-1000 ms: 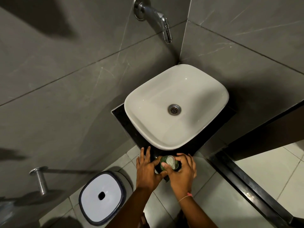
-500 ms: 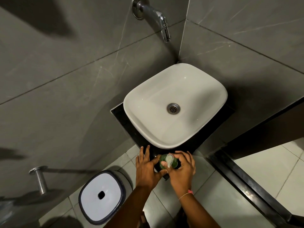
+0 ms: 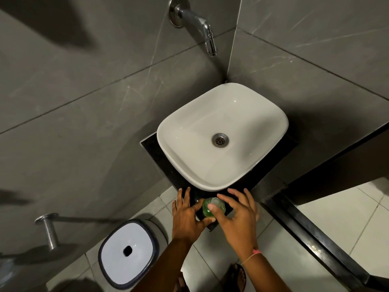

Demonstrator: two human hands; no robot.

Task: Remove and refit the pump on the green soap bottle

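Note:
The green soap bottle (image 3: 208,211) stands on the near corner of the black counter (image 3: 155,152), just in front of the sink. I see it from above, with its clear pump (image 3: 216,200) on top. My left hand (image 3: 186,213) holds the bottle from the left, thumb under its near side and fingers stretched along the counter. My right hand (image 3: 239,216) comes from the right. Its thumb tip and forefinger pinch the pump top, while the other fingers fan out. The bottle's body is mostly hidden.
A white basin (image 3: 189,165) sits on the counter in the wall corner, with a chrome tap (image 3: 202,26) above it. A white-lidded bin (image 3: 128,251) stands on the floor at the lower left, near a metal wall holder (image 3: 49,229). A dark ledge (image 3: 315,232) runs to the right.
My right hand's fingers have spread apart and turned on the pump top, and the white spout no longer shows. My left hand has stayed on the bottle.

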